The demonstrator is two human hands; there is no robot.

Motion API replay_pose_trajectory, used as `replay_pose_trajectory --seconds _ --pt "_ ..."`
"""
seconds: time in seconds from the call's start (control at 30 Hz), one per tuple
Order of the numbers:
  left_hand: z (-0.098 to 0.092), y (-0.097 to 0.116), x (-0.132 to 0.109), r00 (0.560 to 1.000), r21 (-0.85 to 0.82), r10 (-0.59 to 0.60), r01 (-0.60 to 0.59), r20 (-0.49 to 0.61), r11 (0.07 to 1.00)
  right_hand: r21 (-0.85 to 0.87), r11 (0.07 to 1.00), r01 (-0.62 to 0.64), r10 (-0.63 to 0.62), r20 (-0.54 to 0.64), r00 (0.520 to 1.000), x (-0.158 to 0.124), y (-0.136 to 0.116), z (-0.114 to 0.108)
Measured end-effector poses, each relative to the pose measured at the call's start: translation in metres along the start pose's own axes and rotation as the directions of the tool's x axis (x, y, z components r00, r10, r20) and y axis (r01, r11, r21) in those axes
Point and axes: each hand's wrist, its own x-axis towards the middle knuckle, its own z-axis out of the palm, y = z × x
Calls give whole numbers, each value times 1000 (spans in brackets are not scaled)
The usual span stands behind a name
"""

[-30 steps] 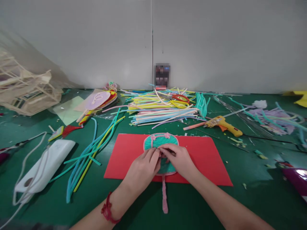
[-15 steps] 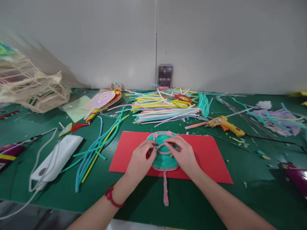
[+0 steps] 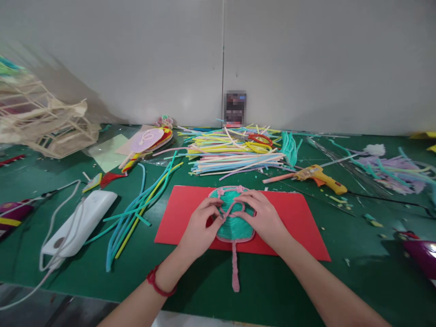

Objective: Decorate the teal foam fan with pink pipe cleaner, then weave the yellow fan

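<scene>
left hand point(image 3: 199, 227) grip — pinching pink cord point(image 3: 227, 210) | right hand point(image 3: 263, 219) grip — pinching it too | teal fan point(image 3: 235, 228) beneath both

Bare forearms, no sleeves; red cord bracelet point(image 3: 157, 285) on left wrist.

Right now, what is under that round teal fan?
A red sheet lies under the teal fan, on the green table; its pink handle overhangs the sheet. The fan, left hand and right hand cover the sheet beneath.

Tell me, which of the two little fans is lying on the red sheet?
The teal fan with pink rim, under the left hand and right hand; the lilac fan rests on a stack far back left.
</scene>
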Motion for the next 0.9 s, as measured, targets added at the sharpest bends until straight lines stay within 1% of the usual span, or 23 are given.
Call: replay_pose_trajectory --seconds 0.03,0.1,0.27,0.33,0.47,0.6,0.73,0.9 --pt "0 1 -1 1000 5 2 -2 10 1000 -26 1000 -9 9 -11 1000 0 1 0" --pt "1 2 -2 1000 16 -1 1 25 1000 -39 998 -48 48 3 999 0 2 -1" --pt "0 2 -4 999 30 -2 0 43 1000 68 980 -187 185 43 982 2 5 -2" --pt "1 3 -6 999 45 -18 16 46 999 79 976 -204 201 41 979 2 6 -1" --pt "11 8 -11 999 84 -51 51 1 995 10 995 -102 102 1 995 0 8 4" --pt "21 10 -15 998 161 12 -3 -57 987 -4 1000 -18 18 -20 1000 -2 8 10" --pt "19 6 -13 998 196 44 -32 -53 980 34 999 30 -30 0 1000 -3 11 13" --pt "14 3 -10 999 190 28 -23 -22 981 27 999 18 -19 28 999 -2 9 9"
